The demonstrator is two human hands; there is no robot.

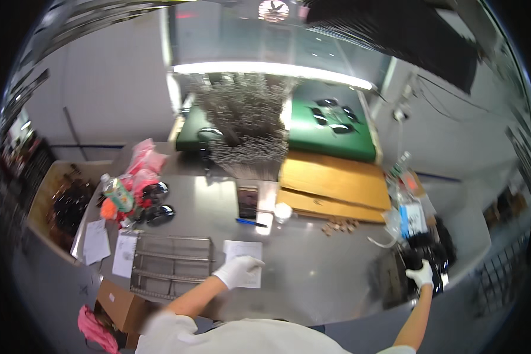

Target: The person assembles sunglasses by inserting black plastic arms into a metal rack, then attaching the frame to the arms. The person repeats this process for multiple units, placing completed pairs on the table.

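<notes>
My left hand (pixel 237 272), in a white glove, is over a white paper sheet (pixel 242 249) on the metal table. Its fingers are loosely bent and apart, and nothing shows in them. Far to the right, my white-gloved right hand (pixel 420 275) reaches onto a heap of glossy black pieces (pixel 430 251) at the table's right edge. Thumb and fingers are spread there against the black pieces. Whether one is gripped is hard to make out. An empty-looking wire rack (pixel 174 256) stands left of my left hand.
Yellow-brown boards (pixel 336 184) lie behind small brown bits (pixel 339 226). A dark phone-like slab (pixel 248 202), blue pen (pixel 251 222) and white cup (pixel 282 212) stand mid-table. Bottle (pixel 119 194) and dark lenses (pixel 159 213) sit left. A green belt (pixel 307 138) carries black pieces.
</notes>
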